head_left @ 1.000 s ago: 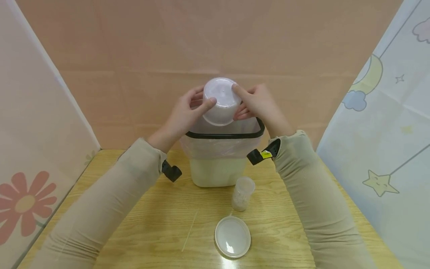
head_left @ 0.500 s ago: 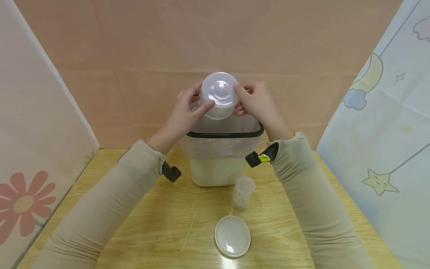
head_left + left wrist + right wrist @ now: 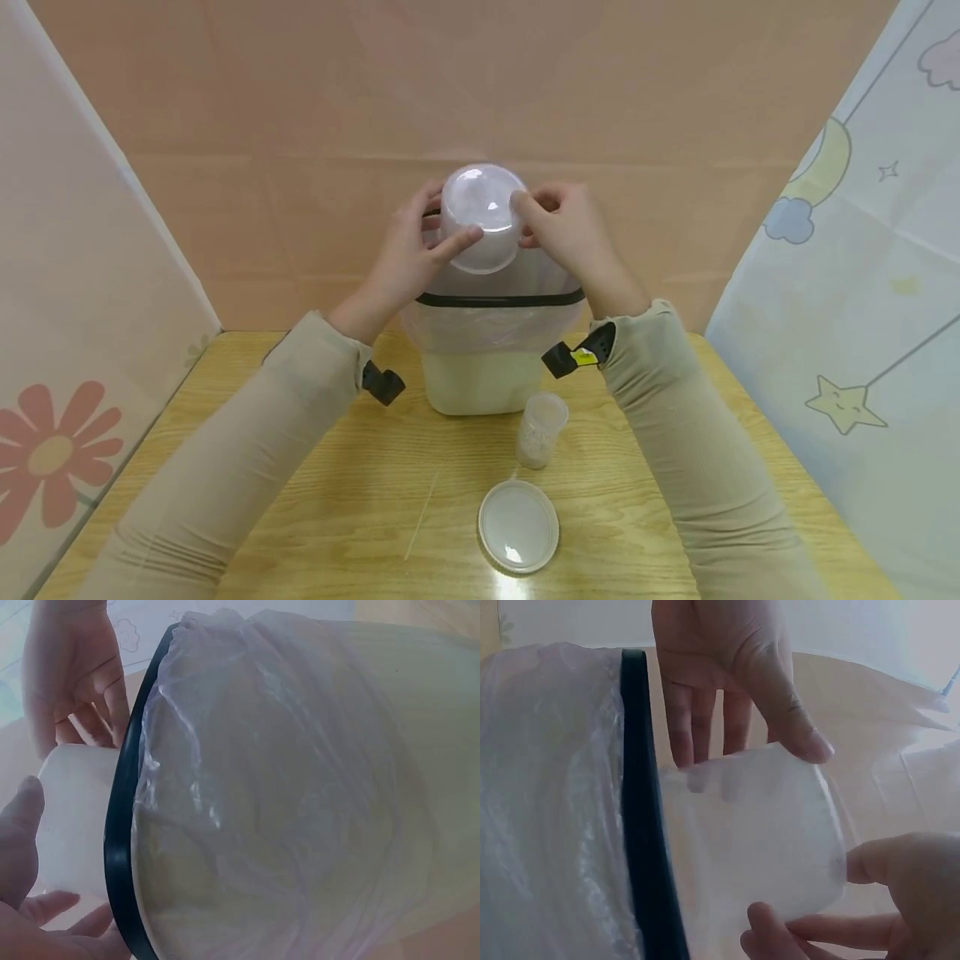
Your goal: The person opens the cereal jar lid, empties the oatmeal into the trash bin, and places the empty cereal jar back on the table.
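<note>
Round translucent plastic tub (image 3: 476,221) is held tilted, base up, over the mouth of the black-rimmed cream plastic bin (image 3: 483,383). It is clamped between thumb and fingers by both left hand (image 3: 414,242) and right hand (image 3: 566,225). Clear cylindrical plastic jar (image 3: 537,437) and round white lid (image 3: 518,527) are seen nearer the camera.

A jar (image 3: 542,429) stands beyond a lid (image 3: 518,527) on the worktop (image 3: 337,500); a thin strip (image 3: 422,515) lies left. The left wall (image 3: 67,208) shows a flower (image 3: 51,455), the right wall (image 3: 911,275) a moon (image 3: 834,167) and star (image 3: 845,405).
</note>
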A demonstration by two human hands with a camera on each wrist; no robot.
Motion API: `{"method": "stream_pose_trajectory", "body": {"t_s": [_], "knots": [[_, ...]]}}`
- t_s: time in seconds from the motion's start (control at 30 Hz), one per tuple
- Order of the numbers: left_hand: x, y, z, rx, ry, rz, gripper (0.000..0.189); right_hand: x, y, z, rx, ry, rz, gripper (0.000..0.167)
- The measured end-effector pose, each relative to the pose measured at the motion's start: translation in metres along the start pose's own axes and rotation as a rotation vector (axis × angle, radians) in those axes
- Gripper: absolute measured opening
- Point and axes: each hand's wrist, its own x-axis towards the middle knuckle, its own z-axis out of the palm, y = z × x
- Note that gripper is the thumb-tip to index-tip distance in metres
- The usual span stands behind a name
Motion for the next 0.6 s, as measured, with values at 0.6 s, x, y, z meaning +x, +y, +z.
{"method": "stream_pose_trajectory", "body": {"t_s": [0.6], "knots": [[0.0001,0.0005,-0.0016,-0.023,-0.032,-0.064,0.063,0.0,0.0081,0.0074,0.093,0.028,-0.084,0.043]]}}
